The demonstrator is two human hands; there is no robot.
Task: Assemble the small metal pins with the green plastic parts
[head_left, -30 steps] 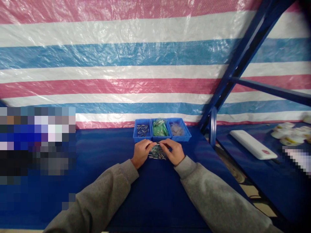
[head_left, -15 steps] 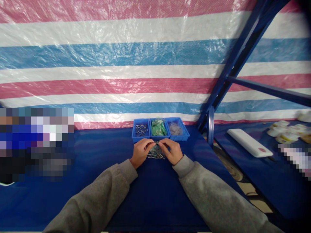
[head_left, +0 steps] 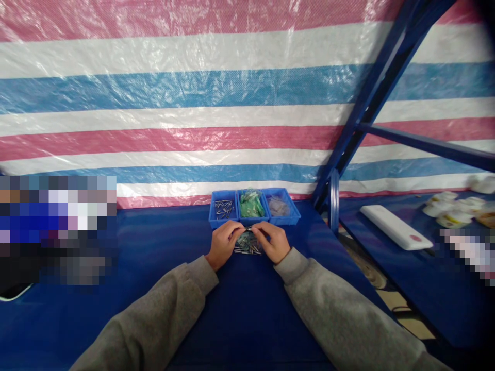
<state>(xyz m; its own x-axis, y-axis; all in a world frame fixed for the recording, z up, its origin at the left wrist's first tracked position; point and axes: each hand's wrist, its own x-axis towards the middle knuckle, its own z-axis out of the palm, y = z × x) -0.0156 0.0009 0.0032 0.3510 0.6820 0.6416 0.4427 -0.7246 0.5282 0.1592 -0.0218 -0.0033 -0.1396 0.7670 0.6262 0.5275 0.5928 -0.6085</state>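
My left hand [head_left: 223, 242] and my right hand [head_left: 274, 240] meet over the blue table [head_left: 247, 309], fingertips pinched together on a small metal pin [head_left: 248, 228] held between them. Under the hands lies a small heap of metal pins and green pieces [head_left: 247, 245]. Just behind stand three blue bins in a row: the left bin [head_left: 222, 208] holds metal pins, the middle bin [head_left: 251, 205] green pieces, the right bin [head_left: 280, 207] pale translucent pieces. Both arms wear grey sleeves.
A striped red, white and blue tarp [head_left: 193, 103] hangs behind the table. A blue metal rack post [head_left: 334, 206] stands to the right. On the neighbouring surface lie a white flat object [head_left: 394, 226] and several tape rolls [head_left: 448, 211].
The hands stay pinched on the pin over the heap; only the view has shifted slightly.
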